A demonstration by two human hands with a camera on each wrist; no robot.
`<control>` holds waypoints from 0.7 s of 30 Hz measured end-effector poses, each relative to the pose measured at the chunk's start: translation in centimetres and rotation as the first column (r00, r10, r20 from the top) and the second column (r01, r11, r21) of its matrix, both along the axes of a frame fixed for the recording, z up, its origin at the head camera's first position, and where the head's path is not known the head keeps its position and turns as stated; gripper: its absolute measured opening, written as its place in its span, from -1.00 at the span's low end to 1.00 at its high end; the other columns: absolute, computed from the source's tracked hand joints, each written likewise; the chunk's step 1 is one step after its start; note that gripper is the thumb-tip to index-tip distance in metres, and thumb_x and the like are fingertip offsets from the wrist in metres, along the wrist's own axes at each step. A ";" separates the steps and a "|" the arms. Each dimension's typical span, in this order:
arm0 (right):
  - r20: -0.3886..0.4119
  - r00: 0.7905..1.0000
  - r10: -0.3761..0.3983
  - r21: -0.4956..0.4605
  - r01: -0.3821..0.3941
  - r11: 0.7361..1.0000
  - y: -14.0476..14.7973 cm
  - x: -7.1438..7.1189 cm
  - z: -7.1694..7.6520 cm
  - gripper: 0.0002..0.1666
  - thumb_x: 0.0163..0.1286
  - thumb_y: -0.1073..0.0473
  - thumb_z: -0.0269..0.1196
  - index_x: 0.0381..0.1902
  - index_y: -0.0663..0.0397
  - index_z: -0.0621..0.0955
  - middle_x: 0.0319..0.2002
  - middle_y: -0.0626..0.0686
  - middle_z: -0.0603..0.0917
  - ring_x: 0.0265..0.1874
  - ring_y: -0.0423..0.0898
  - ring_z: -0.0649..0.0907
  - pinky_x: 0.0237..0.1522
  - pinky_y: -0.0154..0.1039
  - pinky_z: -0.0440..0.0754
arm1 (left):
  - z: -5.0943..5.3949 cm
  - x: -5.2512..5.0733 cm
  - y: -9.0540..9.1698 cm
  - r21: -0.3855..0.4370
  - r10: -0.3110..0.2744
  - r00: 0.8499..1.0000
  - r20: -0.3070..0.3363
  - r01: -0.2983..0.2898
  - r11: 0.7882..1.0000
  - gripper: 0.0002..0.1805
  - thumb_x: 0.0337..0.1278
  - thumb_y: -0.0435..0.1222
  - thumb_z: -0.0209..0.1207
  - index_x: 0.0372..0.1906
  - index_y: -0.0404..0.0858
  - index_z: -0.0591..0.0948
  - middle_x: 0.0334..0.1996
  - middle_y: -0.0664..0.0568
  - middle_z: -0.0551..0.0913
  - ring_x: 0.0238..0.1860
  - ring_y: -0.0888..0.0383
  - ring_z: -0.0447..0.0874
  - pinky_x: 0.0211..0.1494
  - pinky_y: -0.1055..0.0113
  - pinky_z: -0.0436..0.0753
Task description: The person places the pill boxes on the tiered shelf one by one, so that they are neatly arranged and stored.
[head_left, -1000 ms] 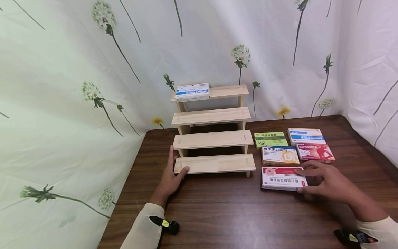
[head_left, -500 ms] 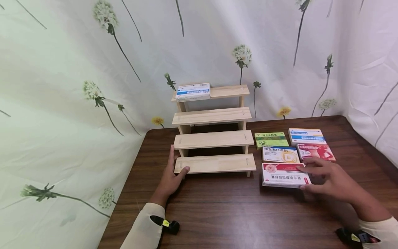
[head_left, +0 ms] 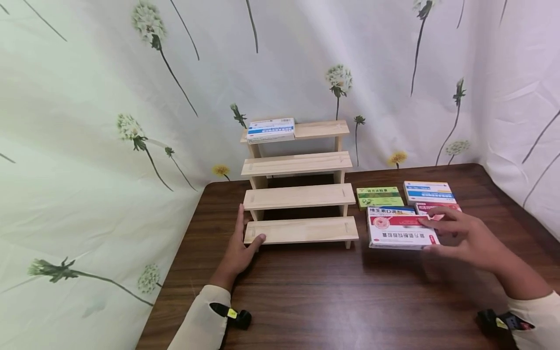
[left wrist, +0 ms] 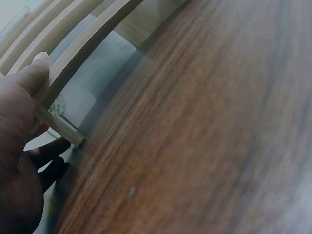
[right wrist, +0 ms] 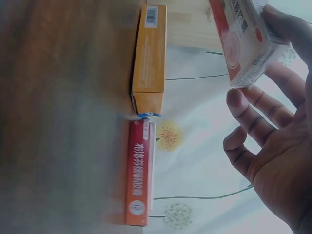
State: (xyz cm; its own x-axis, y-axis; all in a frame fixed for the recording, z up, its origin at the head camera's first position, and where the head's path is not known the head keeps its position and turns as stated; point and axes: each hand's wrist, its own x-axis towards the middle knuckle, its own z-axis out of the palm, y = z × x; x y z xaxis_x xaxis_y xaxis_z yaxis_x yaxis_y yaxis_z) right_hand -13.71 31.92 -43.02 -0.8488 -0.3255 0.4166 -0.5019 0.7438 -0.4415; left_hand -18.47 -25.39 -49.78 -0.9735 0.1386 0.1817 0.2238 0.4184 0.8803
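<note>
My right hand (head_left: 477, 238) grips a white and red medicine box (head_left: 402, 231) by its right end, thumb at the near edge and fingers at the far one. In the right wrist view the box (right wrist: 243, 44) is held above the table. It overlaps the blue and white vitamin D box (head_left: 391, 210) and sits just in front of the pink-red box (head_left: 437, 209). My left hand (head_left: 238, 253) holds the left end of the lowest step of a wooden four-step rack (head_left: 302, 230). Its thumb (left wrist: 39, 68) lies on the step's top, with fingers along the side.
A blue and white box (head_left: 271, 130) lies on the rack's top step, left end. Beside the rack on the brown table (head_left: 306, 301) lie a green box (head_left: 379, 197) and another blue and white box (head_left: 429, 192). A flowered curtain (head_left: 288, 58) hangs behind.
My right hand has lifted the white and red box off the table and moved it away from me, over the vitamin D box. My left hand has stayed on the rack.
</note>
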 end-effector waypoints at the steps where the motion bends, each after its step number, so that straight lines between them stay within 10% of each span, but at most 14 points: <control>1: -0.006 1.000 -0.001 -0.004 0.001 1.000 0.0 -0.2 0.2 -0.14 -0.14 0.15 0.83 0.23 -0.07 0.83 0.19 0.04 0.66 0.01 -0.57 0.38 -0.22 -0.52 0.55 | 0.0 0.0 0.0 -0.004 0.001 1.000 0.000 -0.001 1.000 0.20 0.56 -0.11 0.34 0.78 0.38 -0.37 0.67 -0.22 0.32 0.55 -0.26 0.51 0.57 -0.31 0.41; 21: 0.067 0.998 0.001 -0.156 0.009 0.988 -0.1 -4.9 4.1 -0.16 0.05 0.31 0.73 0.35 0.05 0.74 0.27 -0.32 0.51 0.20 -0.50 0.37 0.06 -0.70 0.28 | -0.2 -0.1 -0.1 -0.004 0.010 1.000 0.014 -0.010 1.000 0.19 0.55 -0.11 0.34 0.79 0.38 -0.34 0.68 -0.24 0.29 0.56 -0.29 0.49 0.57 -0.30 0.40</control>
